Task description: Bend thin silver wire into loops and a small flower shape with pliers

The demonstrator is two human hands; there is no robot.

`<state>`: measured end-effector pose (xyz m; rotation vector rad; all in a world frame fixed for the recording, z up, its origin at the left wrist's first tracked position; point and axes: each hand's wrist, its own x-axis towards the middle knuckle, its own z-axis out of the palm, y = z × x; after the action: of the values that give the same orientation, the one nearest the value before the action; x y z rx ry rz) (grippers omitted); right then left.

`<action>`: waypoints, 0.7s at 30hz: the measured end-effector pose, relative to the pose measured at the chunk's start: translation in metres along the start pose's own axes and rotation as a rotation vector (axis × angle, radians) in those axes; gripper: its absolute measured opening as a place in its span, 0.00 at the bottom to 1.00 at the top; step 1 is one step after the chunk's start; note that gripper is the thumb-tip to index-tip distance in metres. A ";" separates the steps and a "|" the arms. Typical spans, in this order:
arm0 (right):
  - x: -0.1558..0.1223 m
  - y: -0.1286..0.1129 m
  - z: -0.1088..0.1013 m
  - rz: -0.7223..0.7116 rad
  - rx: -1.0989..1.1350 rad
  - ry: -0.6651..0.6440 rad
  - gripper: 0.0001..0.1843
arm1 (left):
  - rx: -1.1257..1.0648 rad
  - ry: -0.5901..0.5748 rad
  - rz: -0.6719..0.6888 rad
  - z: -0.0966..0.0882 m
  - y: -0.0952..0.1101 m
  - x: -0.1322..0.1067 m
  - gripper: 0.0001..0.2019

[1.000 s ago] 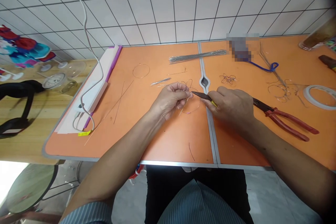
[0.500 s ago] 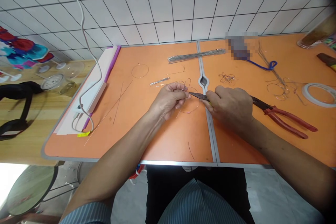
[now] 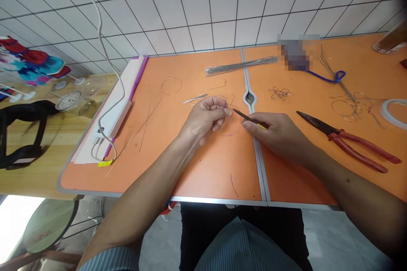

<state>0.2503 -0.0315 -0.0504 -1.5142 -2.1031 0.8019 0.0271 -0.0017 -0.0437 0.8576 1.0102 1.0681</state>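
Observation:
My left hand (image 3: pixel 208 119) is closed in a pinch on a thin bent wire (image 3: pixel 241 124), whose loops spread out past the fingertips over the table. In my right hand (image 3: pixel 276 132) are small needle-nose pliers (image 3: pixel 244 115), with dark jaws and a bit of yellow handle showing. Their tip points left, close to my left fingertips and a little apart from them. Larger long-nose pliers (image 3: pixel 338 135) with red handles lie on the table right of my right hand.
On the orange table (image 3: pixel 190 173) lie a bundle of straight wires (image 3: pixel 238 66), a wire ring (image 3: pixel 171 86), a tangled wire clump (image 3: pixel 280 93), and a white tape roll (image 3: pixel 391 114). A white power strip (image 3: pixel 115 118) with its cable sits at left. A grey latch (image 3: pixel 249 98) marks the table's seam.
My right hand has rolled over, turning the small pliers, and their tip has moved slightly away from my left fingers. My left hand keeps its pinch on the wire. The view has shifted slightly.

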 end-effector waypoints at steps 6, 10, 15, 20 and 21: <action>0.003 0.006 -0.007 0.174 0.586 -0.278 0.30 | 0.029 -0.005 -0.016 0.002 0.000 -0.001 0.14; 0.005 0.004 -0.009 0.233 0.698 -0.394 0.31 | 0.041 -0.009 -0.006 0.002 -0.002 0.000 0.13; 0.006 0.004 -0.010 0.255 0.787 -0.451 0.30 | 0.051 -0.018 0.012 0.002 -0.003 0.000 0.15; 0.006 0.007 -0.009 0.269 0.834 -0.474 0.31 | 0.056 -0.023 0.024 0.002 -0.004 -0.001 0.15; 0.006 0.008 -0.009 0.269 0.836 -0.475 0.31 | 0.058 -0.019 0.022 0.003 -0.004 -0.002 0.14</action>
<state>0.2599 -0.0221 -0.0486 -1.1921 -1.4781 1.9865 0.0302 -0.0044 -0.0458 0.9266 1.0222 1.0512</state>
